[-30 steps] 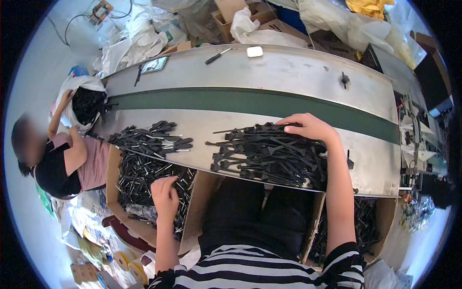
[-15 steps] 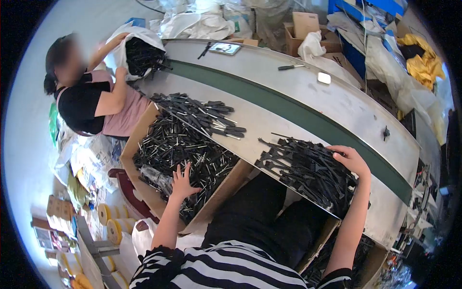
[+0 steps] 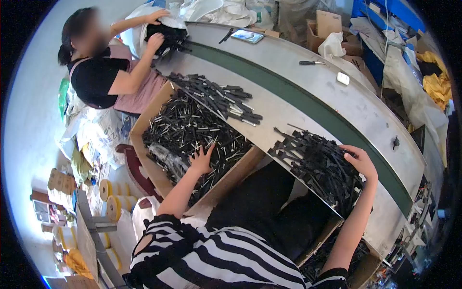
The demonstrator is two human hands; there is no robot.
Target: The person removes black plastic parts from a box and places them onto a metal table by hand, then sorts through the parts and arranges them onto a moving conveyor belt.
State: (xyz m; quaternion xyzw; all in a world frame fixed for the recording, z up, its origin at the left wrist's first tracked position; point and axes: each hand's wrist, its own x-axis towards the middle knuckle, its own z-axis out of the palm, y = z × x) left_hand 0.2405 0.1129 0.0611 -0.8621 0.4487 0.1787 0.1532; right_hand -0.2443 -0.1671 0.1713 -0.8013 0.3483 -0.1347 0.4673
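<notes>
Two bare hands, palms down, one to each side of the lap.

Left hand (image 3: pixel 202 160): wide open, digits splayed, nothing visibly held. Placed over loose black pieces with metal shafts (image 3: pixel 192 120), inside a large cardboard box (image 3: pixel 231 179); contact with the top layer, cannot tell.

Right hand (image 3: pixel 360 161): half open, fingers bent over the far right edge of a pile of flat black parts (image 3: pixel 313 159), thumb apart from them. Any single part gripped, cannot tell.

Beside the left hand, same box: one crumpled clear plastic bag (image 3: pixel 166 159), lying on the pieces.

Above the box, along the near table edge: one heap of black-handled tools (image 3: pixel 219 96), silver shafts showing, well apart from the pile under the right hand.

Below the right forearm: a second cardboard box (image 3: pixel 368 272), partly hidden, dark parts within.

Underneath heap and pile: one long metal table (image 3: pixel 269 126), with a green strip (image 3: pixel 269 82) running lengthwise.

Beyond the strip: one phone (image 3: pixel 247 36), screen up; one screwdriver (image 3: pixel 312 63), lying flat; one small white case (image 3: pixel 342 78) near it; one small black fitting (image 3: pixel 395 142), farther right.

At the table's far left end: one co-worker (image 3: pixel 101 72), both hands at a white sack (image 3: pixel 132 37) of black parts.

Lower left, off the table: several yellow spools (image 3: pixel 113 208).
</notes>
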